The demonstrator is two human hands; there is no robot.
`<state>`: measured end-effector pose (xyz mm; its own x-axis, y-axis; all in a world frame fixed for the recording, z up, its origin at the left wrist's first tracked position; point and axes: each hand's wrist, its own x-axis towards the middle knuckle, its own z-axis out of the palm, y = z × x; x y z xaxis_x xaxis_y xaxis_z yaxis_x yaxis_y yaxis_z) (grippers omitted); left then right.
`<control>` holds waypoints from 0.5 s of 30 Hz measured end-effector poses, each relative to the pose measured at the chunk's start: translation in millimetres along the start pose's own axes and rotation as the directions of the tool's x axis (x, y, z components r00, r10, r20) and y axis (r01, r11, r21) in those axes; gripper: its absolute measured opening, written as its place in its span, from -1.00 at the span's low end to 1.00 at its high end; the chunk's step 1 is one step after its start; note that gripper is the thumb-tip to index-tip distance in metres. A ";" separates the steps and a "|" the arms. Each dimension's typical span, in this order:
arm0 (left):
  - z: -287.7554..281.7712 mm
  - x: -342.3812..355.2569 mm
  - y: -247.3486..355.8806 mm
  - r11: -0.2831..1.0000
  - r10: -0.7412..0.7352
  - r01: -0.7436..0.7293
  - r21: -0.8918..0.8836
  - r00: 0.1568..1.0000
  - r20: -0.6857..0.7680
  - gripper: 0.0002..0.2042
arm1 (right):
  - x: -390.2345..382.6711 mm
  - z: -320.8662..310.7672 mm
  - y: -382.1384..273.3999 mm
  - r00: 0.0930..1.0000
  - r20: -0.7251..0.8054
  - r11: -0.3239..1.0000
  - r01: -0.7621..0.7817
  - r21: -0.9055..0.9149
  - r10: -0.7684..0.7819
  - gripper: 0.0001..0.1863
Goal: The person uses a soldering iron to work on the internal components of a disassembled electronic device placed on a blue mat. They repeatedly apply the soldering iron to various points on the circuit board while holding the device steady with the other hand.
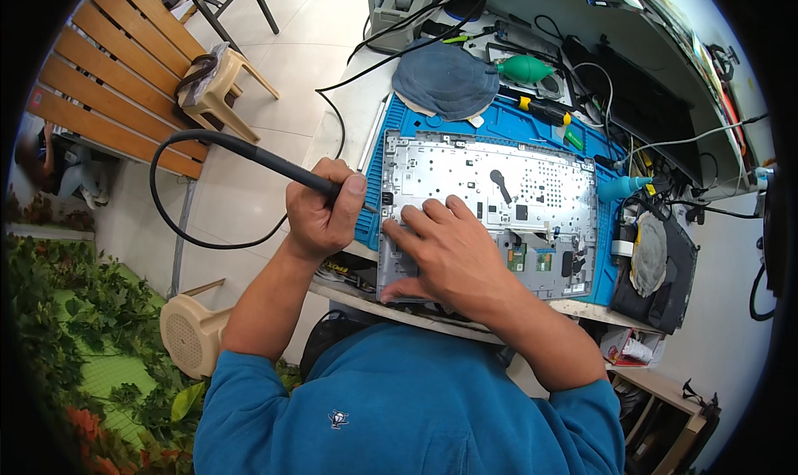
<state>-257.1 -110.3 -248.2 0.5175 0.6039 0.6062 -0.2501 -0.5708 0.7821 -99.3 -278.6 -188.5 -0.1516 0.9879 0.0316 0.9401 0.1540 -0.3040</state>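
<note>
My left hand (326,213) is closed around the black handle of a soldering iron (274,164), gripping it like a pen. Its thin tip points at the left edge of a silver laptop chassis (449,166); I cannot tell whether it touches. The chassis lies inner side up, with many small holes, black patches and small green boards. Spread over its lower left part is my right hand (453,255), holding nothing, fingertips resting on the metal and thumb near the front edge. Palm and fingers hide the chassis beneath them.
Under the chassis is a blue work mat (449,126). Behind it lie a grey cloth pad (446,80), a green bulb (525,68) and a yellow-black screwdriver (544,110). A light blue bottle (623,187) stands right. The iron's cable (179,228) loops left, near a beige stool (193,334).
</note>
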 end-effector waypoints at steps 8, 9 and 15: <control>1.0 -2.5 -2.7 0.999 0.008 -0.007 -0.054 1.000 0.016 -0.82 | -17.8 6.5 0.2 0.995 -0.090 0.999 0.036 -0.037 -0.039 0.00; 1.2 -2.4 -2.5 0.999 0.009 -0.008 -0.051 1.000 0.017 -0.82 | -17.6 6.6 -0.7 0.994 -0.094 0.997 0.041 -0.062 -0.047 -0.01; 2.0 -3.8 -3.3 0.999 -0.006 0.007 -0.049 1.000 0.021 -0.82 | -13.4 3.6 -4.2 0.999 -0.042 0.996 0.023 -0.088 -0.027 -0.03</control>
<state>-256.6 -111.8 -253.3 0.5363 0.5951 0.5985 -0.2862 -0.5388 0.7923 -102.3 -292.5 -191.0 -0.1635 0.9833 0.0799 0.9597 0.1773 -0.2180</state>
